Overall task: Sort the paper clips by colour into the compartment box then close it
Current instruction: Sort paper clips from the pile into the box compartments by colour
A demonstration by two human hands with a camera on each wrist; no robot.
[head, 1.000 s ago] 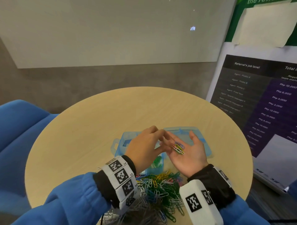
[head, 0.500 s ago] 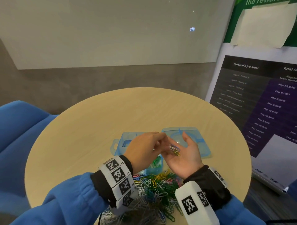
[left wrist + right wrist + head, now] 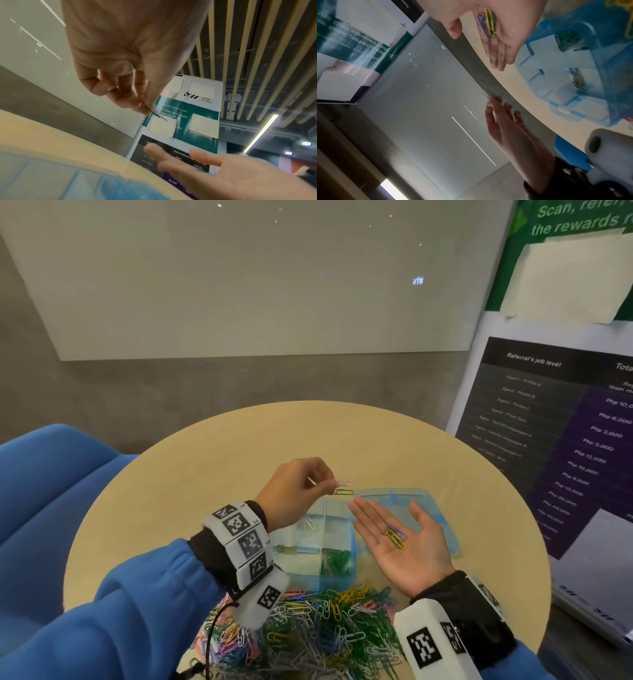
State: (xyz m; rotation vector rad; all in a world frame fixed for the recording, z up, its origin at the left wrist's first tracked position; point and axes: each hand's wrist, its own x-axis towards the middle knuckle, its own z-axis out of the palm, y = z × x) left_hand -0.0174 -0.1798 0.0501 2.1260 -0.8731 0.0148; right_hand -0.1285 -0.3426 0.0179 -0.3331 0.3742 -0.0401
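Left hand (image 3: 294, 494): raised above the far edge of the box, fingertips (image 3: 137, 106) pressed together in a pinch on two wire paper clips, one white clip (image 3: 344, 483) above one green clip (image 3: 343, 492); both clips jut out level toward the right.

Right hand (image 3: 400, 546): palm up, fingers straight and slightly spread, thumb held out to the side, above the lid. On the palm lies a small bunch of clips (image 3: 396, 536), yellow, blue and green, touching one another.

Translucent blue plastic compartment box (image 3: 320, 546): open, on the round pale wooden table (image 3: 212, 474), between the two wrists. Near right compartment holds a heap of green clips (image 3: 334, 561); a far compartment holds a few white clips (image 3: 309, 523); a left compartment holds some yellow clips (image 3: 576, 80). The hinged lid (image 3: 407, 498) lies flat to the right of the box, partly under the right hand.

Loose pile of mixed clips (image 3: 318, 631): green, yellow, pink, blue, white and grey, on the table at the near edge, just before the box.

Surroundings: blue upholstered seat (image 3: 51, 491) at left; printed banner (image 3: 561, 412) at right.
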